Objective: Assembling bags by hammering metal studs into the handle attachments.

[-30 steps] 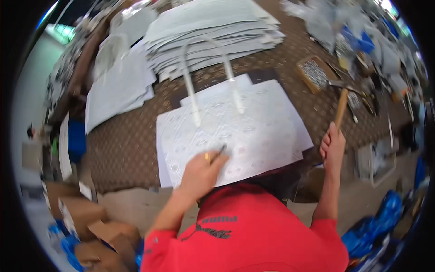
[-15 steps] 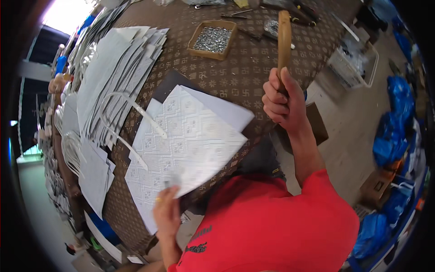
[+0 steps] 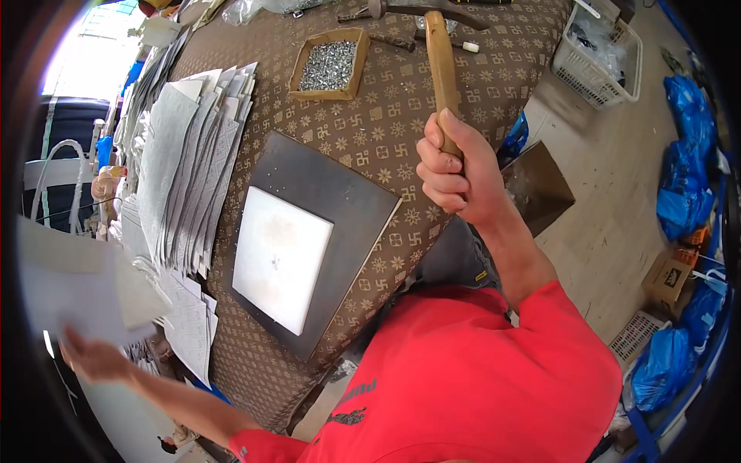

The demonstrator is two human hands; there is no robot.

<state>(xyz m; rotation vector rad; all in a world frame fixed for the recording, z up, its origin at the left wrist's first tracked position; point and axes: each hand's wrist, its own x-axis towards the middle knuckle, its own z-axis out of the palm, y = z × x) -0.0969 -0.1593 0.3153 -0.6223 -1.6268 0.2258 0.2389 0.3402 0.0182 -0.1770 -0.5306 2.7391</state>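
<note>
The right hand (image 3: 467, 171) is gripping a hammer (image 3: 441, 69) near the tabletop's (image 3: 363, 143) right edge; the left hand (image 3: 96, 358), hold unclear, is overlapping a white panel (image 3: 69, 289).

hammer (image 3: 443, 73) with a smooth-ish wooden handle (image 3: 444, 92), dull metal head (image 3: 405, 9), super shiny metal bits (image 3: 329, 63) in a matt cardboard box (image 3: 326, 96), plasticky white slab (image 3: 287, 243), smooth but smudged mid-face, matt dark board (image 3: 347, 197), patterned cloth (image 3: 378, 147), crinkly glossy blue plastic bags (image 3: 683, 204)

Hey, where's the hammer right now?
In the head view, the hammer is in the right hand, upper right of centre, beside the shallow cardboard box of small metal pieces.
</note>
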